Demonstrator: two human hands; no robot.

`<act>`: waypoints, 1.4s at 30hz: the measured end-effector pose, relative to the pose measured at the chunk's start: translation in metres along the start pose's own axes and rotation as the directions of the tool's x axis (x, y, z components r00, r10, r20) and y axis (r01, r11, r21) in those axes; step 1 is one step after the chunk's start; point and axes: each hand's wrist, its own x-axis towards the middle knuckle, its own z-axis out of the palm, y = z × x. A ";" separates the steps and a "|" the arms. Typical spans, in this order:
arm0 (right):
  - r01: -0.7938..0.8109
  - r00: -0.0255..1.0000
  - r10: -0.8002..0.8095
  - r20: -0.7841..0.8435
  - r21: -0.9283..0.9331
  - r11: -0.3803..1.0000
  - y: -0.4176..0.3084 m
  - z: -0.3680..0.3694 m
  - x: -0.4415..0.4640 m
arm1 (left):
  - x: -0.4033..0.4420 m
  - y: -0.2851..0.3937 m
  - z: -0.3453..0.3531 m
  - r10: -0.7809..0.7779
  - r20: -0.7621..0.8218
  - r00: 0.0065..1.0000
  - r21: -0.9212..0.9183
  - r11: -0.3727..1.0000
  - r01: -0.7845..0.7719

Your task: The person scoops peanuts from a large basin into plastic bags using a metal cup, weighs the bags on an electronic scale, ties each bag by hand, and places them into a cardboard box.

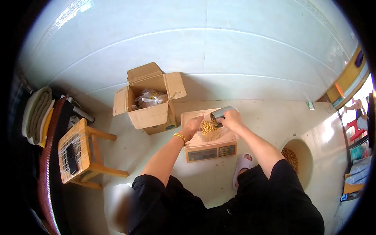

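Observation:
A digital scale (208, 152) stands on the floor in front of me. On its platform rests a clear plastic bag (211, 136) with small yellow-brown kernels (207, 126) in its mouth. My left hand (192, 127), with a yellow bracelet at the wrist, is closed on the left edge of the bag; its fingertips are partly hidden. In my right hand (232, 120) is a metal cup (224, 112), gripped and tilted so its mouth faces down and left over the bag. Kernels lie at the cup's mouth.
An open cardboard box (149, 117) holding plastic bags stands by the tiled wall. Left is a wooden stool (92, 168) with a black phone-like object (72, 158) on it. A pale bucket (306, 160) of kernels stands right, beyond my slippered foot (243, 168).

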 end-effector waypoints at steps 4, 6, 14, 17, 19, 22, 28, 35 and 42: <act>-0.004 0.999 0.002 -0.052 -0.033 0.999 0.001 0.001 -0.004 | -0.005 0.004 -0.003 0.002 0.032 0.999 -0.010 1.000 -0.002; 0.002 0.998 -0.005 -0.062 -0.040 0.999 -0.002 -0.004 -0.007 | -0.009 0.008 -0.006 0.010 0.094 0.996 0.127 0.992 -0.022; 0.052 0.998 -0.053 -0.039 -0.027 0.998 -0.010 -0.007 -0.010 | -0.031 0.036 -0.010 0.411 -0.002 0.912 0.807 0.539 -0.241; 0.085 0.995 -0.090 -0.046 -0.085 0.993 -0.011 -0.010 -0.012 | -0.115 0.088 0.029 0.254 0.318 0.913 0.926 0.126 -0.357; 0.015 1.000 -0.015 -0.013 -0.008 1.000 -0.013 -0.015 -0.011 | -0.162 0.085 0.066 0.151 0.499 0.853 0.843 0.141 -0.518; -0.096 0.995 0.095 0.016 0.090 0.991 -0.016 -0.023 -0.002 | -0.183 0.017 0.106 0.107 0.715 0.690 0.651 0.257 -0.714; -0.231 0.970 0.209 0.125 0.199 0.952 -0.002 -0.027 0.002 | -0.177 -0.048 0.114 0.049 0.630 0.775 0.776 -0.010 -0.631; -0.064 0.996 0.062 0.066 0.023 0.998 -0.014 -0.026 -0.008 | -0.160 -0.063 0.121 0.213 0.629 0.747 0.744 0.112 -0.659; 0.107 0.994 -0.106 0.016 -0.156 0.982 -0.012 0.006 -0.014 | -0.158 -0.056 0.123 0.173 0.635 0.753 0.756 0.060 -0.652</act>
